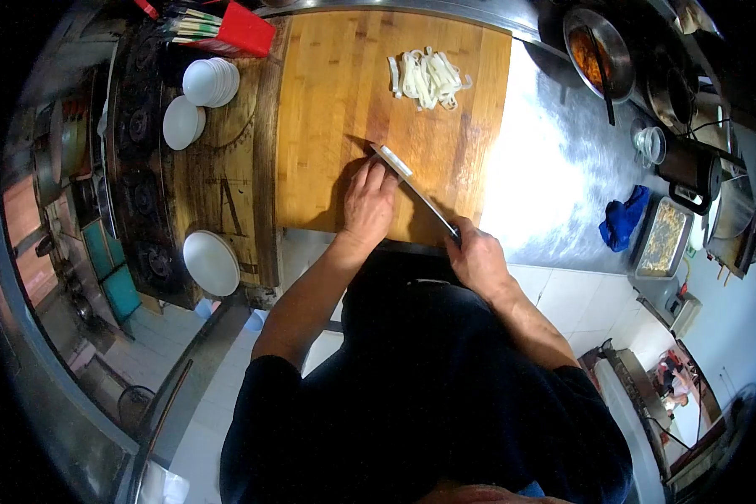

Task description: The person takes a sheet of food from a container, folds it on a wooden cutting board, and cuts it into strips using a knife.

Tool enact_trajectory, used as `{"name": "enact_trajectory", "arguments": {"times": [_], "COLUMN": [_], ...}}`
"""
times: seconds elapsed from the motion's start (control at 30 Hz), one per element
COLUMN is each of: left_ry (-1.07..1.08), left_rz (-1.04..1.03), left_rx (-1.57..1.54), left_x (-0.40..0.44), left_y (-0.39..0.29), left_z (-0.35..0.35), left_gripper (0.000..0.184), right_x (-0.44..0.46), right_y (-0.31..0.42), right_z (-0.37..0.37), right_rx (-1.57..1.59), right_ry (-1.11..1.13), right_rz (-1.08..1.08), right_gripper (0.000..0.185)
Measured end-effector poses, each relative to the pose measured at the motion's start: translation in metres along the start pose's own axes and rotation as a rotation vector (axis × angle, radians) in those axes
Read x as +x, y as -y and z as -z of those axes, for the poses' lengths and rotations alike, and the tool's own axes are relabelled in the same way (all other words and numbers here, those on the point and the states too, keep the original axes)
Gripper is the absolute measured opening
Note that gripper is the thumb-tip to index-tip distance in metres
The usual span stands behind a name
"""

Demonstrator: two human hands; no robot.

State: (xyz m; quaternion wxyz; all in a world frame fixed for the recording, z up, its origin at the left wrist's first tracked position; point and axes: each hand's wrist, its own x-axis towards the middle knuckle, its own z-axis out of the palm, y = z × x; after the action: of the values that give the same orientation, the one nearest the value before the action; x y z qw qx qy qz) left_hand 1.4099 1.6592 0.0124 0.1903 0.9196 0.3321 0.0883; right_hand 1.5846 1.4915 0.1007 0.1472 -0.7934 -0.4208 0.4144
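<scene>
My right hand is closed round the handle of a knife near the front edge of the wooden cutting board. The blade slants up and left across the board. Beside the blade's far end is a white piece of food. My left hand rests on the board just left of the blade, fingers bent and close together; what lies under its fingertips is hidden. Further back on the board is a pile of white strips, apart from both hands.
Left of the board stand white bowls, a white plate and a red container of utensils. On the right are a steel counter, a blue cloth, a metal tray and a pan of food.
</scene>
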Motion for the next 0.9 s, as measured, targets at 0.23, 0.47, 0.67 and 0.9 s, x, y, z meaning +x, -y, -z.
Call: {"name": "enact_trajectory", "arguments": {"times": [0.23,0.47,0.67,0.9], "left_ry": [0.016,0.013,0.003,0.003], "left_rz": [-0.013,-0.037,-0.036,-0.008], "left_rx": [0.026,0.085,0.094,0.058], "left_x": [0.0,0.0,0.0,0.003], "left_y": [0.002,0.0,0.002,0.002], "left_z": [-0.004,-0.002,-0.004,-0.004], "left_gripper": [0.033,0.033,0.032,0.034], "right_x": [0.002,0.008,0.015,0.025], "right_y": [-0.001,0.006,0.0,0.024], "right_z": [0.0,0.001,-0.006,0.012], "right_rx": [-0.003,-0.037,-0.117,-0.098], "right_ry": [0.023,0.091,0.096,0.177], "right_rz": [-0.006,-0.054,-0.122,-0.214], "right_gripper": [0.028,0.029,0.026,0.034]}}
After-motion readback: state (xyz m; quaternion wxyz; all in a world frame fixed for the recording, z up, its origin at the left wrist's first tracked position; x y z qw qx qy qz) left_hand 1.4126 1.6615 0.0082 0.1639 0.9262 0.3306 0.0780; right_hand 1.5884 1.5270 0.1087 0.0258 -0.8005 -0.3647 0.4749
